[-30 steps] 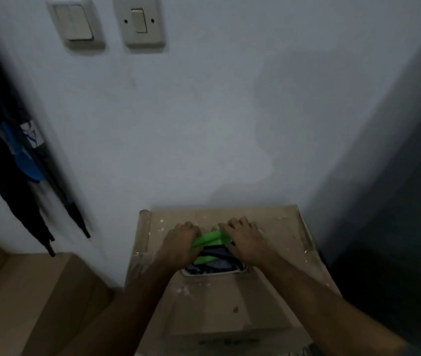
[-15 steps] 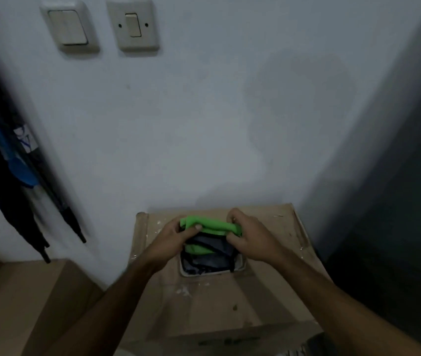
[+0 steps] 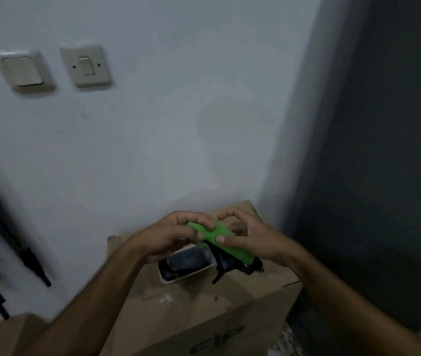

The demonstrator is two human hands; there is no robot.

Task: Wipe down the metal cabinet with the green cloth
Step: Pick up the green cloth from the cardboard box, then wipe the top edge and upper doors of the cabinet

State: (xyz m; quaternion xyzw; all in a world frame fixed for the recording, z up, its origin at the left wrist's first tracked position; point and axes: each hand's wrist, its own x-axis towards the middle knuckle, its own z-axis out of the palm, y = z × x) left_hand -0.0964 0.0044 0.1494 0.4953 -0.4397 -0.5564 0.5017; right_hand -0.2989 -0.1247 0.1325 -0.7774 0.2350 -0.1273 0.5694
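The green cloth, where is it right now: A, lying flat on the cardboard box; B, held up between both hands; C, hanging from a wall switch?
B: the left hand and right hand both grip the green cloth above the cardboard box.

The green cloth (image 3: pixel 226 241) is seen as soft, matt fabric. The box (image 3: pixel 204 309) is made of brown matt cardboard, flecked with pale specks. A white tray (image 3: pixel 178 277) looks like smooth plastic. The wall (image 3: pixel 153 124) is painted matt; the two switches (image 3: pixel 86 66) appear as cream plastic, faintly glossy.
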